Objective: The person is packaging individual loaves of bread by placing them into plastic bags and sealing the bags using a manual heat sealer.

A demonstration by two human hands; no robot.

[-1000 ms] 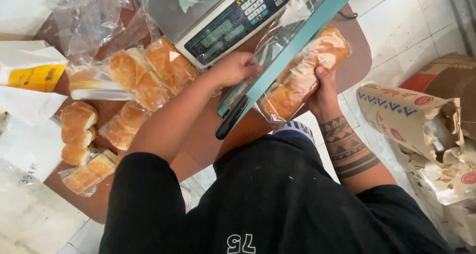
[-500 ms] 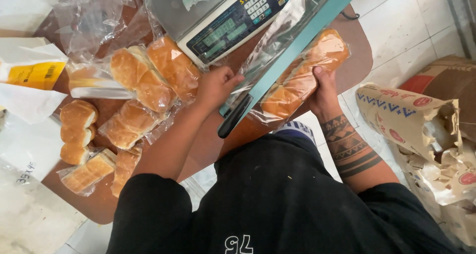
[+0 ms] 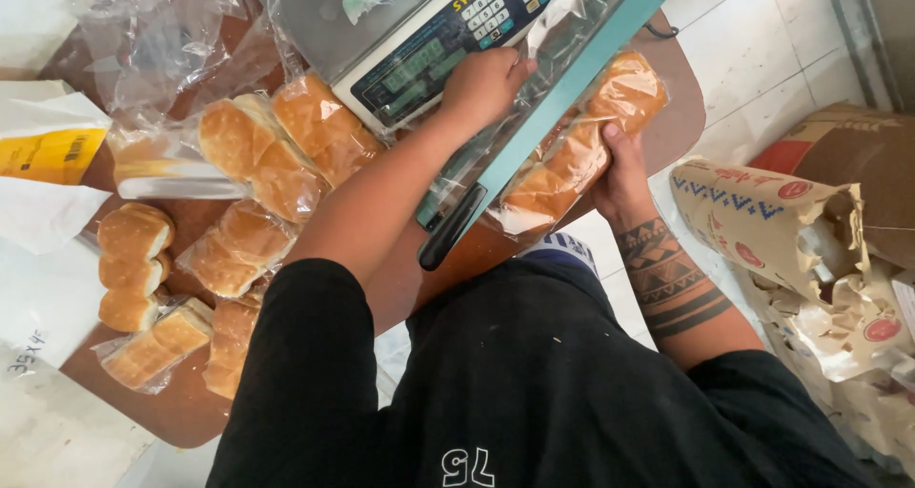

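While the teal sealer bar (image 3: 562, 97) cuts across the bagged loaf (image 3: 581, 150), part of the bread and the bag's open end are hidden behind it, and glare on the plastic blurs where the bag stops. Left hand (image 3: 486, 83) sits curled on the front edge of the weighing scale (image 3: 419, 59), touching clear plastic there; can't tell whether it actually pinches the film. Right hand (image 3: 620, 178) is closed around the loaf's near side, fingers wrapped under the bag, thumb on top. Loaf lies tilted at the bench (image 3: 162, 407) right edge, partly overhanging. Bench left half is crowded: bagged buns (image 3: 276, 145), loose rolls (image 3: 133, 264), empty bags (image 3: 152, 30). Torn paper sacks (image 3: 772, 226) on the floor close right. Scale top cut off by frame.
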